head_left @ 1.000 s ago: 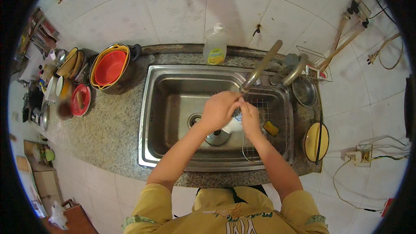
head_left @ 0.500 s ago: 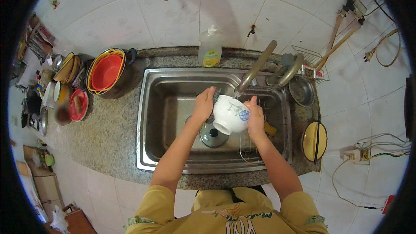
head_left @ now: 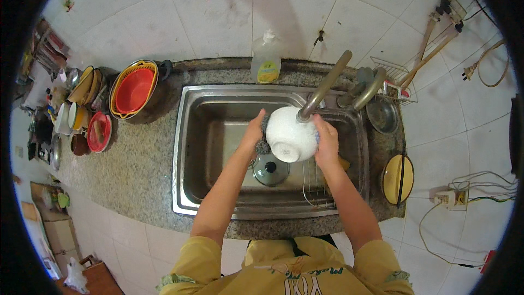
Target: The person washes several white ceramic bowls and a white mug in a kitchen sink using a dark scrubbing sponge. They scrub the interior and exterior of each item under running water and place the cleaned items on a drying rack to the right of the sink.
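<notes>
A white bowl (head_left: 285, 132) is held tipped over the sink (head_left: 203, 142), its foot ring toward me, just under the faucet's spout (head_left: 326, 84). My right hand (head_left: 327, 139) is closed on the bowl's right side, where a bit of blue pattern shows by the fingers. On the opposite side my left hand (head_left: 254, 130) grips a dark grey scouring pad (head_left: 263, 141) pressed against the bowl; its fingertips are partly hidden. Below them a glass pot lid (head_left: 271, 170) with a black knob lies in the sink. Beside it, at the right, stands a wire rack (head_left: 316, 188).
A dish soap bottle (head_left: 266, 60) stands behind the sink. On the left counter are a pot (head_left: 155, 106) with a red basket (head_left: 134, 90) in it, and a red plate (head_left: 100, 131). At right lie a metal bowl (head_left: 382, 114) and a yellow dish (head_left: 394, 180) with chopsticks (head_left: 403, 177) across it.
The bowl has turned in my hands, so its blue flower has swung mostly out of sight and its foot faces me more. The scouring pad now shows along its left side.
</notes>
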The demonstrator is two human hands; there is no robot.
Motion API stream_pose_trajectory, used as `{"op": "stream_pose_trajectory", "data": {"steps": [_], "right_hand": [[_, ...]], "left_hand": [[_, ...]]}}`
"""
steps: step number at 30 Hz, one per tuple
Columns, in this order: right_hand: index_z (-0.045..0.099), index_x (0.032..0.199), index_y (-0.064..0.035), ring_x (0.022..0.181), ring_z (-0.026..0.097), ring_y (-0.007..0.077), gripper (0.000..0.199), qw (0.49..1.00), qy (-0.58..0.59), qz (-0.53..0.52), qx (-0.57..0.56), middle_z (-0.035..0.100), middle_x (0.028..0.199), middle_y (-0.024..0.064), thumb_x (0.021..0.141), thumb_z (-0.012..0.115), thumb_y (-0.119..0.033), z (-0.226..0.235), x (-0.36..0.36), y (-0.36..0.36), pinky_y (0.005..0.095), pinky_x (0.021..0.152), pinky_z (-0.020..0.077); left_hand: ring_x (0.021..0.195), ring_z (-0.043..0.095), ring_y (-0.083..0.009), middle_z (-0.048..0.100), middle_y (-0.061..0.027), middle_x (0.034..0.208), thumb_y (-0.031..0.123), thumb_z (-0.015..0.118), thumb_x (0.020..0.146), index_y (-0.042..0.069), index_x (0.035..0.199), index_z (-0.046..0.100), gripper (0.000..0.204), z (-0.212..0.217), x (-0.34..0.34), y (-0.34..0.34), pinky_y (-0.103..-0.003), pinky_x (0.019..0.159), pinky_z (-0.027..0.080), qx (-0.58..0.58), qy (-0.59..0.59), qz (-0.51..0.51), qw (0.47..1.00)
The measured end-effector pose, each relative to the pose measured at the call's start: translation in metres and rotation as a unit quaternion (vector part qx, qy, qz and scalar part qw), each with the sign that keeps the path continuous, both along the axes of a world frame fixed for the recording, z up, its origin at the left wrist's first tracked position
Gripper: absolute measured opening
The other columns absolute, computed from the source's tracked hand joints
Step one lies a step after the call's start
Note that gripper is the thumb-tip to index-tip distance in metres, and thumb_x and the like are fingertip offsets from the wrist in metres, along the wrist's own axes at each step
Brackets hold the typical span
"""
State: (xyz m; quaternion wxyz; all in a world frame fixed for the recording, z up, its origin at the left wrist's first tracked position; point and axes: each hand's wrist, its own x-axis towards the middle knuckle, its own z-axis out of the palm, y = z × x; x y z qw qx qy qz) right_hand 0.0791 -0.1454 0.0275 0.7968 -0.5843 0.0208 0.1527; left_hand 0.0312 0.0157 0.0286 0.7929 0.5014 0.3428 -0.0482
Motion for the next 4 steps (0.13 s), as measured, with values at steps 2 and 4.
{"op": "stream_pose_trajectory", "data": {"steps": [2,4], "right_hand": [[0.056,0.093,-0.0014,0.079,0.057,0.0126,0.029,0.984,0.064,-0.022,0.164,0.059,0.087,0.0052,0.082,0.054,-0.028,0.000,0.003,0.004,0.0273,0.070,0.0458],[0.044,0.113,-0.0025,0.097,0.050,0.0195,0.041,0.962,0.151,-0.042,0.225,0.051,0.108,0.0081,0.084,0.050,-0.031,0.000,0.007,0.005,0.0334,0.082,0.0412]], "left_hand": [[0.094,0.052,-0.0238,0.055,-0.0109,0.106,0.043,0.041,0.085,0.000,0.111,0.048,0.051,-0.029,-0.005,-0.005,-0.037,0.081,0.040,-0.199,-0.069,0.068,0.975],[0.094,0.052,-0.0237,0.054,-0.0112,0.107,0.045,0.041,0.084,0.001,0.113,0.047,0.052,-0.062,-0.006,-0.011,-0.037,0.082,0.040,-0.299,-0.098,0.097,0.944]]}}
